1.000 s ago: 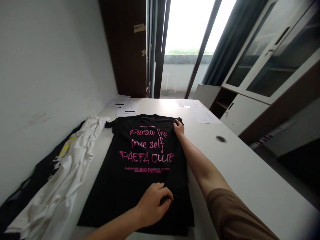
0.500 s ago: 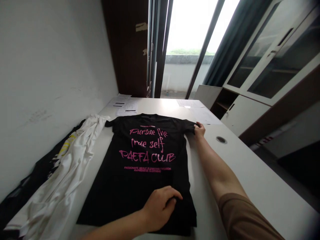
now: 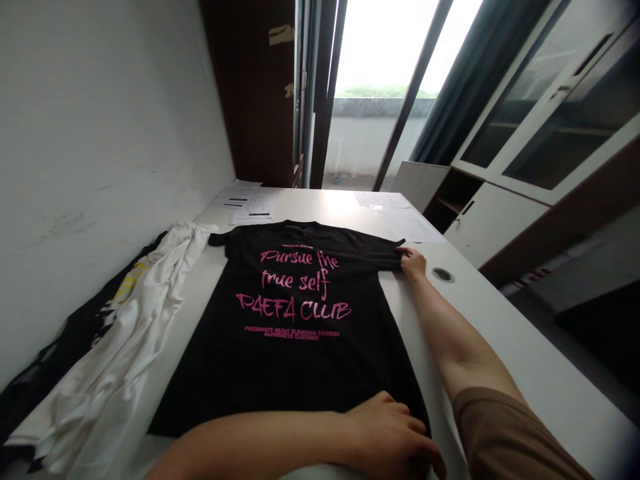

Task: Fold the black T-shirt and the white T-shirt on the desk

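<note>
A black T-shirt [image 3: 295,373] with pink lettering lies flat on the white table, its neck at the far side and its hem toward me. My right hand [image 3: 413,265] pinches the end of the right sleeve. Across the lower part of the shirt reaches my left forearm. My left hand [image 3: 393,433] is at the lower right corner of the shirt, its fingers curled over the cloth and partly hidden. The left sleeve lies spread near a white garment [image 3: 150,313].
Beside the wall, the white garment lies crumpled over a black one with a yellow print [image 3: 133,283]. Papers [image 3: 253,208] rest at the far left of the table [image 3: 520,353], more at the far right. A round cable hole [image 3: 443,275] is right of my right hand. Cabinets [image 3: 505,220] stand beyond.
My left hand has moved right to the shirt's lower corner, and that side of the hem has shifted right. My right hand has drawn the sleeve outward to the right.
</note>
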`<action>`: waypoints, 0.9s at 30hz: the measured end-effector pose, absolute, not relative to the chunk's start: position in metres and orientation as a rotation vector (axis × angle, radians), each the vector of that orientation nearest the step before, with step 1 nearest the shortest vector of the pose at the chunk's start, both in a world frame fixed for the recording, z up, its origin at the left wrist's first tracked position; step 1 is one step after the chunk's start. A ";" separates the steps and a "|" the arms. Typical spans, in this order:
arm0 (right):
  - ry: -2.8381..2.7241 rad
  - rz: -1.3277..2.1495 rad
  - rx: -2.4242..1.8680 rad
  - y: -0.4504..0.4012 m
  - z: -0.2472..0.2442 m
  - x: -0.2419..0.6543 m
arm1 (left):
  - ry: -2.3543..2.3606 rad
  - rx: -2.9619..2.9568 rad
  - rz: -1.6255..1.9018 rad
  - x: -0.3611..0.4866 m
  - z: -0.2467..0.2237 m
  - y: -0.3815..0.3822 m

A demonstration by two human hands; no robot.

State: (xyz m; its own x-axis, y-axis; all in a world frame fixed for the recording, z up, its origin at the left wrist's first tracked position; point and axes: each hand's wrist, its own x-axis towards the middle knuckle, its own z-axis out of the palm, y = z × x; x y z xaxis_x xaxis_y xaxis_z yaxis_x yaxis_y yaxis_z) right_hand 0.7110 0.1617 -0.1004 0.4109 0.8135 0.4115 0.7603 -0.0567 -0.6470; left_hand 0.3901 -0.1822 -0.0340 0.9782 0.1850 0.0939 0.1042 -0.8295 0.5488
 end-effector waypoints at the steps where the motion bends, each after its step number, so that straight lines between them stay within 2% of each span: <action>1: -1.361 0.080 -1.835 0.161 -0.099 0.711 | 0.194 2.514 0.191 0.388 -0.030 -0.179; 4: -1.358 0.054 -1.847 0.160 -0.099 0.709 | 0.210 2.344 0.306 0.365 -0.009 -0.154; 6: -1.335 0.018 -1.822 0.159 -0.102 0.708 | 0.381 2.280 0.471 0.334 0.004 -0.121; 10: -1.230 -0.022 -1.808 0.158 -0.107 0.711 | 1.074 2.306 0.725 0.246 0.006 -0.023; 13: -1.149 -0.065 -1.851 0.156 -0.108 0.712 | 1.912 1.986 0.765 0.170 -0.006 0.052; 17: -1.112 -0.195 -1.857 0.152 -0.111 0.709 | 2.380 1.632 0.804 0.084 -0.021 0.109; 22: -1.278 -0.282 -1.845 0.144 -0.109 0.696 | 2.521 1.423 0.820 0.038 -0.041 0.147; 27: -1.547 -0.228 -1.804 0.138 -0.099 0.671 | 2.301 1.463 0.917 0.033 -0.048 0.198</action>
State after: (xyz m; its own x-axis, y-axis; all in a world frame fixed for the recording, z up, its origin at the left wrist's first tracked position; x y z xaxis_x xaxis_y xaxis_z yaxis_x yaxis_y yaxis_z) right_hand 0.6710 0.1377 -0.0987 0.2584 0.7810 0.5685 0.9119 -0.0030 -0.4104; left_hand 0.0328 0.1982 -0.0484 -0.4571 0.8827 0.1092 0.7160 0.2923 0.6340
